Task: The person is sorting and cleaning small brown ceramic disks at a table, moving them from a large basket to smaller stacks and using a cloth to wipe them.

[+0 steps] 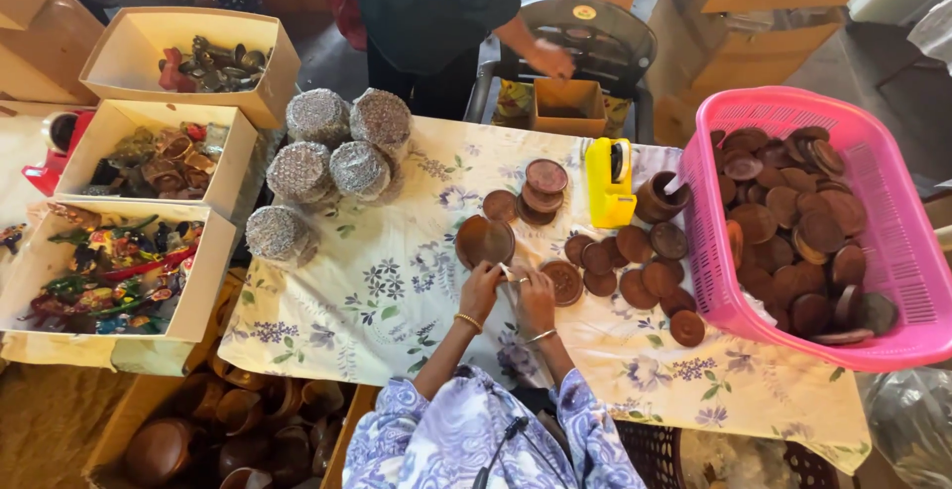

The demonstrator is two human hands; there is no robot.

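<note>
Head camera looks straight down on a surface covered with a flowered cloth, where the person's two hands meet near the middle of the near edge. The left hand and the right hand are almost touching, and the fingers of both come together on a small pale strip held between them; it looks like a bit of tape or a label, though it is too small to tell. The left fingers are pinched on one end, the right fingers curl in on the other.

A brown clay disc stands tilted just beyond the left fingertips, toward the far edge, nearer the left hand than the right. A second flat clay lid lies just beside the right hand, on its outer side. The strip's long axis runs roughly across, from one hand to the other.

More brown lids are scattered to the right, toward a pink basket full of the same lids. A yellow tape dispenser stands behind them, beside a small clay pot. Foil-wrapped rounds sit toward the far left corner, next to open cardboard boxes of coloured trinkets. Another person's hand reaches to a small box beyond the far edge.
</note>
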